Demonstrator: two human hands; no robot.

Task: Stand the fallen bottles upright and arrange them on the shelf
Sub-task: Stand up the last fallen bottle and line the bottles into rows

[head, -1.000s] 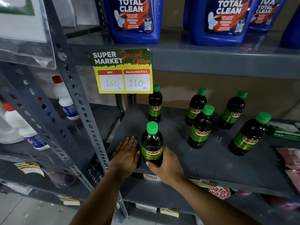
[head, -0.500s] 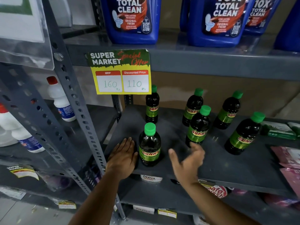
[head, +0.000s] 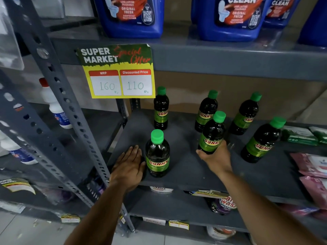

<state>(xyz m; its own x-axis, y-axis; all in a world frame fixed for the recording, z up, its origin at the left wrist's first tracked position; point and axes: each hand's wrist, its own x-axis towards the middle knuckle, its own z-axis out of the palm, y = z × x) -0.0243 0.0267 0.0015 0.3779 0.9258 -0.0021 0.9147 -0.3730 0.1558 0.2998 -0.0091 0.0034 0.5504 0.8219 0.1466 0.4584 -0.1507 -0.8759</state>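
Several dark bottles with green caps and green labels stand upright on the grey shelf. One bottle stands at the front left. My left hand lies flat on the shelf, fingers together, beside that bottle's left side. My right hand is wrapped around the base of a middle bottle, which tilts slightly right. Another bottle stands at the back left, two more stand along the back, and one stands at the right.
A yellow price card hangs from the upper shelf, which carries large blue cleaner jugs. Green packets and pink packets lie at the shelf's right end. A perforated grey upright stands left; white bottles sit beyond it.
My right hand let go of the front-left bottle, moved right across the shelf and closed around the middle bottle. My left hand stayed flat beside the front-left bottle.
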